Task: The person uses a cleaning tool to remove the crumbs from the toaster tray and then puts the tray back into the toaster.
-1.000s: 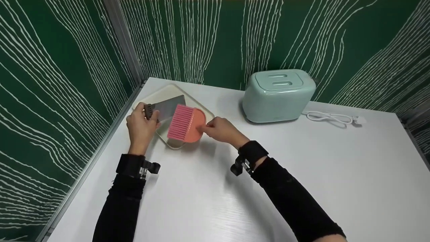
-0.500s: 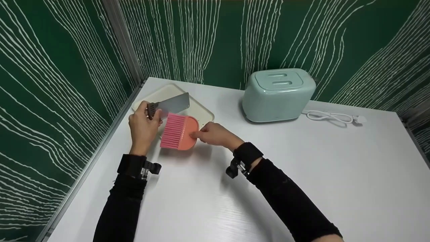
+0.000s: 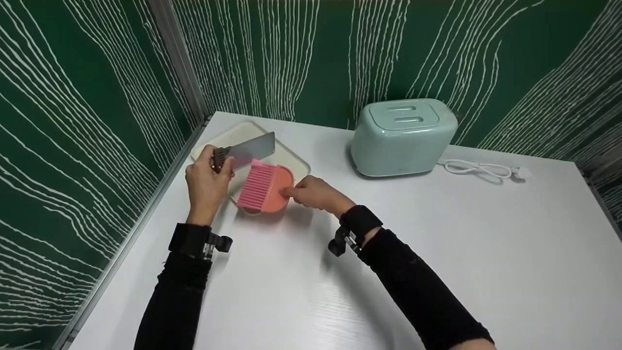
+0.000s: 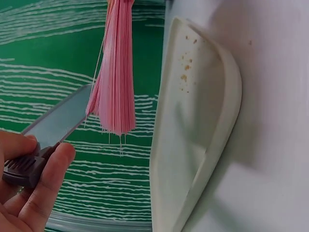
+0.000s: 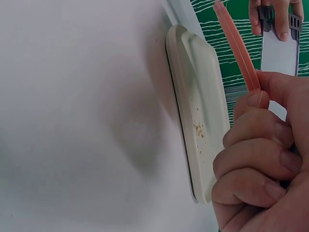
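My left hand (image 3: 206, 182) holds a flat metal crumb tray (image 3: 253, 149) by its dark slotted end, thumb on one side and fingers on the other. The metal sheet is tilted above a shallow cream tray (image 3: 291, 163). A brush with pink bristles (image 3: 256, 185) and a rounded orange body is pinched in my right hand (image 3: 318, 194), between thumb and forefinger. Its bristles point left, close to the metal sheet, and overlap the cream tray in the head view. Small tan crumbs (image 5: 199, 129) lie on the cream tray, visible in both wrist views.
A mint-green toaster (image 3: 403, 141) stands at the back of the white table (image 3: 437, 243), its white cord (image 3: 476, 168) looped to the right. Green walls (image 3: 330, 63) with white lines border the table at the back and left.
The brush has swung toward me and left, then slightly back up and right, still in my right hand. My left hand has shifted the crumb tray a little right and turned its face.
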{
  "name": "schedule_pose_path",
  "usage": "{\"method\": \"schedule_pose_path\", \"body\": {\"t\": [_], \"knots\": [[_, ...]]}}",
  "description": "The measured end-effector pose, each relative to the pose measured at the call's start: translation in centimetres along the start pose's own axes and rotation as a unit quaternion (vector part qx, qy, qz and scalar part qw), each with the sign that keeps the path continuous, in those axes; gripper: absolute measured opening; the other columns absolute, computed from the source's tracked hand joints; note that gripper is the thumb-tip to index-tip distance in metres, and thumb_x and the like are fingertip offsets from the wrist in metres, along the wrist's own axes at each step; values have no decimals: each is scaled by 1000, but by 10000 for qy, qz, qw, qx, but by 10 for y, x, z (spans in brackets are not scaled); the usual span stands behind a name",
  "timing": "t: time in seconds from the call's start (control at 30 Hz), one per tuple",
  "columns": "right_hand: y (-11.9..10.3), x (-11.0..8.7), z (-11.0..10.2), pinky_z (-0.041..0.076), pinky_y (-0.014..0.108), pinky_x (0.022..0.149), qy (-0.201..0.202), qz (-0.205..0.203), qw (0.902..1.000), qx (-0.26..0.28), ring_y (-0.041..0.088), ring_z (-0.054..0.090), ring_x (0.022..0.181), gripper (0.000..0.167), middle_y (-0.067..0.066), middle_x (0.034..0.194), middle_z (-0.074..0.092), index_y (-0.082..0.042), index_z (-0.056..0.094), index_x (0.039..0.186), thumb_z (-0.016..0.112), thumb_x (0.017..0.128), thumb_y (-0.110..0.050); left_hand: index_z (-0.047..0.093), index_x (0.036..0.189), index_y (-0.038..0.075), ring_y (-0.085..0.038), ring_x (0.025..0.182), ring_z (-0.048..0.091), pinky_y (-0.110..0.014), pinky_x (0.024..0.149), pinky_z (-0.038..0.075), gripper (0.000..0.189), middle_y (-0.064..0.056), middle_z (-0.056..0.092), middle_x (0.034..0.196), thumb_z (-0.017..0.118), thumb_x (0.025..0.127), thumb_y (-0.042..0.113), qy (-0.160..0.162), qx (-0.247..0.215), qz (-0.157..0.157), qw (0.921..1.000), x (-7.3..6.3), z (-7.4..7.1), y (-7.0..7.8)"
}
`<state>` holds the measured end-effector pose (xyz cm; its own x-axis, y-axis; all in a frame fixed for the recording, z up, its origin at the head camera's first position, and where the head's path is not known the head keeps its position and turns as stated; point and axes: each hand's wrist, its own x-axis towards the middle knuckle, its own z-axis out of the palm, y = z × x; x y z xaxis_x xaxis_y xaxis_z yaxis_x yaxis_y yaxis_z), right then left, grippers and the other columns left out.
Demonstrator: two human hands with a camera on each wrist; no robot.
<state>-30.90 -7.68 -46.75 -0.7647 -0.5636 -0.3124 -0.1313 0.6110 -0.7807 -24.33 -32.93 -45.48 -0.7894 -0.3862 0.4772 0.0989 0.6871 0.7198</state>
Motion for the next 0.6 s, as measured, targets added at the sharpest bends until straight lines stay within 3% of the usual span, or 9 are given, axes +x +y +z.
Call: {"method": "schedule_pose_path", "body": {"t": [0.13, 0.37, 0.6], "knots": [[3, 1, -3, 23, 27, 54, 32, 114, 9999, 91, 8, 35, 57, 44, -9, 60, 41, -19, 58, 69, 64, 102, -47, 68, 110, 2, -25, 74, 81, -18, 59, 50, 19, -15, 81, 91, 77, 101, 17, 36, 19, 142, 9999, 0, -1, -1], [9, 1, -7, 23, 26, 50, 100, 260, 9996, 91, 8, 33, 53, 49, -9, 57, 39, -23, 50, 62, 62, 102, -48, 68, 109, 1, -28, 74, 81, -41, 64, 59, 20, -17, 81, 90, 77, 101, 17, 101, 25, 332, 9994, 0, -2, 0], [14, 3, -9, 22, 26, 48, 229, 286, 9992, 163, 7, 31, 50, 53, -10, 54, 39, -22, 48, 58, 63, 102, -47, 68, 109, 1, -30, 71, 79, -41, 63, 54, 20, -17, 80, 87, 77, 101, 17, 107, 107, 502, 9986, 0, -2, -1]]}}
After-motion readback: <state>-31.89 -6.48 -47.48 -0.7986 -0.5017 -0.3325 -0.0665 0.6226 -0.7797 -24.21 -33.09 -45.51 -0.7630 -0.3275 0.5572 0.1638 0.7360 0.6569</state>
